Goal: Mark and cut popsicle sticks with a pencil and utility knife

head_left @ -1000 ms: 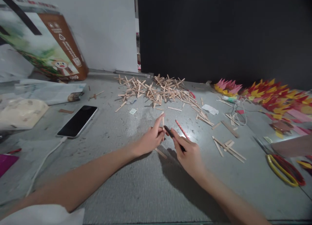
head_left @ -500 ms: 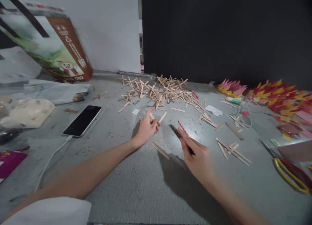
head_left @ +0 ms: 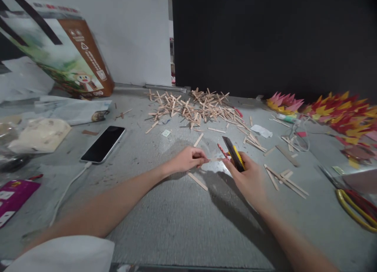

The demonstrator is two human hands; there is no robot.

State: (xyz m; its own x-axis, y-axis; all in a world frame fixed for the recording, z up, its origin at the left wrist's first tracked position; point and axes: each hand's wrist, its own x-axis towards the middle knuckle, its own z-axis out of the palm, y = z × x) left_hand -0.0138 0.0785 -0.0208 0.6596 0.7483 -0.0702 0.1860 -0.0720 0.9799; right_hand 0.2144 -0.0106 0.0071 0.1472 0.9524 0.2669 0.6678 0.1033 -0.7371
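My left hand (head_left: 193, 158) pinches one end of a small wooden craft stick (head_left: 216, 159), which spans the gap to my right hand. My right hand (head_left: 249, 179) is closed around a yellow and black utility knife (head_left: 235, 154) that points up and away to the left. A thin red piece with light marks (head_left: 222, 150) sticks out by the right fingertips; its kind is unclear. One loose stick (head_left: 199, 140) lies just beyond my left hand, and another craft stick (head_left: 198, 181) rests on the table just below it.
Farther back is a heap of crossed sticks (head_left: 188, 109). More sticks (head_left: 285, 179) and scissors (head_left: 355, 209) are at right, below folded paper pieces (head_left: 343, 113). A phone (head_left: 103, 144) on a cable, plastic packets (head_left: 39, 135) and a printed bag (head_left: 84, 59) occupy the left.
My left hand has turned and moved right, now pinching a stick toward my right hand. The knife has tipped more upright, and my right hand has shifted slightly right.
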